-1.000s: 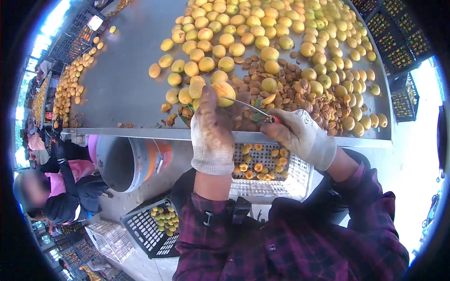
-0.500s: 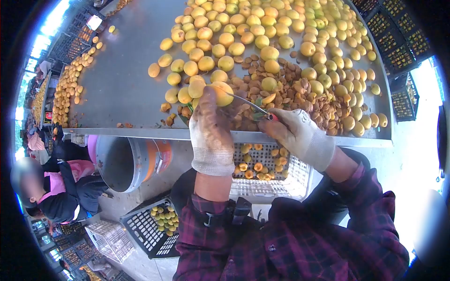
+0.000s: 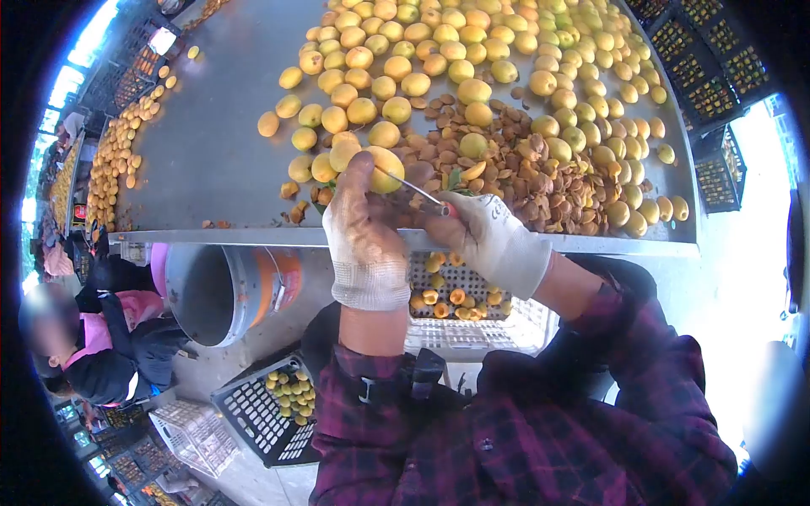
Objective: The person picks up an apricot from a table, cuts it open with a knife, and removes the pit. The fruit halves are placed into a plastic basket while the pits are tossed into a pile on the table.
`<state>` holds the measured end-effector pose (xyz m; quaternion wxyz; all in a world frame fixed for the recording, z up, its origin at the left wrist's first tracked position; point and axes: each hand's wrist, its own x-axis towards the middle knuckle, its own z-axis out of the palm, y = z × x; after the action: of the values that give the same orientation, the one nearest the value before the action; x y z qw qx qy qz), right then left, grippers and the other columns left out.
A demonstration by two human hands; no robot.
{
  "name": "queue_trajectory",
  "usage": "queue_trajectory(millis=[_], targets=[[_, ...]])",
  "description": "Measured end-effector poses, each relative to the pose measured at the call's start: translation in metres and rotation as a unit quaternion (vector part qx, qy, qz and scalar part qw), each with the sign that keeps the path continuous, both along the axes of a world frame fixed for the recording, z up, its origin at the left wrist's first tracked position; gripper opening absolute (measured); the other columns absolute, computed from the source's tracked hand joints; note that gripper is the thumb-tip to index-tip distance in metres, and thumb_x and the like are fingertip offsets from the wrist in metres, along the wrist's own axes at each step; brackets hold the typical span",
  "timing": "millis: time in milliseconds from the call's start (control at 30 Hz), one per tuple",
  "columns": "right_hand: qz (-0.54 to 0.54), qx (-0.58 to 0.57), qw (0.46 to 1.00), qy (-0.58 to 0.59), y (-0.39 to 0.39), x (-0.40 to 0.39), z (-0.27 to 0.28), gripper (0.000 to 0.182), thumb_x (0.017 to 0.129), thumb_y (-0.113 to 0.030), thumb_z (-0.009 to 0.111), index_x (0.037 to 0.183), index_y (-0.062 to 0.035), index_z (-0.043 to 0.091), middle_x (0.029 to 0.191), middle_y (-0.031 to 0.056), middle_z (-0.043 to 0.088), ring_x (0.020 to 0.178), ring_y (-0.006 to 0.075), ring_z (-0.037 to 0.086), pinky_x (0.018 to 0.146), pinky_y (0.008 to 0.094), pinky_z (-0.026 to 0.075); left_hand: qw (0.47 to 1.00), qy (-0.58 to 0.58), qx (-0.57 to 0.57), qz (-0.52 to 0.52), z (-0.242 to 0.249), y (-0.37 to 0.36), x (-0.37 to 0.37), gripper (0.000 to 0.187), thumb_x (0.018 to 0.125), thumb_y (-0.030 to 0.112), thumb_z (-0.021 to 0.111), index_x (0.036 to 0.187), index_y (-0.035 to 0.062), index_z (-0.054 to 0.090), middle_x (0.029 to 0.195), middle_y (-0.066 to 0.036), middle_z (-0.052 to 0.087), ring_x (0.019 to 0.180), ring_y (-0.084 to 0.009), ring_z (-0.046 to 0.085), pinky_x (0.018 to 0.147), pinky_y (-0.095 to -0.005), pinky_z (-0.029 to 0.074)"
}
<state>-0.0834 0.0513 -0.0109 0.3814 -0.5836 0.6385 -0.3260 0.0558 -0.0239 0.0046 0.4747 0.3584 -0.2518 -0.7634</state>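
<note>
Evidently the left hand [image 3: 367,232], gloved, is wrapped around a yellow fruit [image 3: 390,169] over the near side of a metal table [image 3: 202,160], while the gloved right hand [image 3: 488,238] is closed on a thin tool [image 3: 418,191], its tip apparently meeting the fruit's right side. The step looks like working the tip into that fruit; it seems to call for a firm left hold and a careful right wrist, tip clear of the left thumb. Whole fruits [image 3: 383,134] crowd the far side and brown scraps [image 3: 540,181] the right, so room there is tight; bare metal opens leftward. Both hands reach across the near edge [image 3: 607,243], a white crate [image 3: 542,320] below it
</note>
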Motion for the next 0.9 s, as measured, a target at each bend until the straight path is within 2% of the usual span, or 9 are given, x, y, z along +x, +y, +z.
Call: queue_trajectory(millis=[67,167,267,333,400,467,533,633,900], targets=[[-0.006,0.011,0.998,-0.069,-0.002,0.002,0.000,0.036,0.097,-0.037,0.057,0.095,-0.0013,0.061,0.068,0.0128,0.061,0.064,0.0221,0.063,0.060,0.0372,0.048,0.999,-0.029,-0.041,0.021,0.002,0.000,-0.002,0.039,0.096,0.033,0.053,0.110,-0.0038,0.058,0.095,-0.019,0.069,0.080,-0.0261,0.069,0.068,-0.0342,0.056],[-0.007,0.088,0.981,-0.174,-0.006,0.004,0.003,0.038,0.096,-0.037,0.060,0.088,0.0000,0.063,0.066,0.0106,0.060,0.062,0.0144,0.058,0.059,0.0345,0.046,0.999,-0.030,-0.003,0.028,0.002,-0.004,0.000,0.036,0.095,0.029,0.054,0.107,-0.0036,0.060,0.094,-0.017,0.069,0.080,-0.0259,0.069,0.067,-0.0346,0.056],[-0.004,0.193,0.949,-0.249,-0.007,0.006,0.007,0.034,0.096,-0.034,0.059,0.094,-0.0005,0.060,0.068,0.0130,0.061,0.063,0.0218,0.062,0.059,0.0369,0.048,0.994,-0.041,-0.104,0.013,-0.009,-0.003,0.008,0.045,0.090,0.025,0.061,0.125,-0.0016,0.053,0.104,-0.016,0.065,0.092,-0.0391,0.068,0.087,-0.0481,0.056],[-0.015,-0.051,0.992,0.118,-0.004,0.010,0.005,0.030,0.096,-0.032,0.058,0.100,-0.0020,0.056,0.071,0.0156,0.063,0.068,0.0313,0.066,0.061,0.0407,0.050,0.998,-0.026,-0.064,0.014,0.002,-0.001,0.007,0.041,0.090,0.024,0.060,0.121,-0.0029,0.055,0.105,-0.016,0.065,0.092,-0.0364,0.068,0.087,-0.0459,0.056],[0.004,-0.045,0.988,0.150,-0.007,0.005,0.011,0.028,0.097,-0.030,0.057,0.104,-0.0031,0.052,0.075,0.0178,0.064,0.075,0.0376,0.066,0.063,0.0440,0.051,1.000,-0.008,-0.023,0.012,0.000,0.001,0.008,0.038,0.090,0.022,0.059,0.118,-0.0042,0.058,0.107,-0.016,0.065,0.093,-0.0337,0.068,0.087,-0.0437,0.055],[-0.020,-0.027,0.993,0.111,-0.009,0.012,0.013,0.029,0.096,-0.030,0.057,0.107,-0.0028,0.053,0.076,0.0178,0.064,0.075,0.0372,0.066,0.064,0.0440,0.051,0.935,-0.238,-0.264,0.000,-0.018,0.000,0.013,0.029,0.091,0.014,0.058,0.111,-0.0063,0.062,0.107,-0.016,0.067,0.092,-0.0264,0.068,0.086,-0.0380,0.053],[-0.030,-0.027,0.997,0.062,-0.016,0.012,0.009,0.032,0.096,-0.032,0.057,0.106,-0.0020,0.058,0.075,0.0178,0.064,0.070,0.0343,0.065,0.063,0.0424,0.051,0.965,-0.235,-0.113,0.022,0.003,0.007,-0.002,0.023,0.091,0.007,0.055,0.107,-0.0070,0.064,0.103,-0.016,0.068,0.091,-0.0213,0.066,0.082,-0.0351,0.053],[-0.004,0.007,0.995,-0.101,-0.017,0.009,0.009,0.041,0.097,-0.041,0.056,0.099,-0.0015,0.063,0.071,0.0120,0.063,0.064,0.0243,0.063,0.060,0.0368,0.049,0.893,-0.333,-0.300,0.038,-0.013,0.006,0.004,0.021,0.087,0.005,0.059,0.106,-0.0037,0.064,0.101,-0.015,0.068,0.090,-0.0225,0.066,0.076,-0.0359,0.054],[0.043,0.184,0.862,-0.470,-0.009,-0.001,0.026,0.059,0.094,-0.060,0.053,0.083,-0.0039,0.064,0.057,-0.0010,0.048,0.045,0.0064,0.042,0.042,0.0237,0.028,0.911,-0.261,-0.320,0.005,-0.039,0.006,0.009,0.017,0.086,0.010,0.060,0.096,-0.0042,0.064,0.093,-0.007,0.065,0.073,-0.0156,0.063,0.064,-0.0276,0.051]])
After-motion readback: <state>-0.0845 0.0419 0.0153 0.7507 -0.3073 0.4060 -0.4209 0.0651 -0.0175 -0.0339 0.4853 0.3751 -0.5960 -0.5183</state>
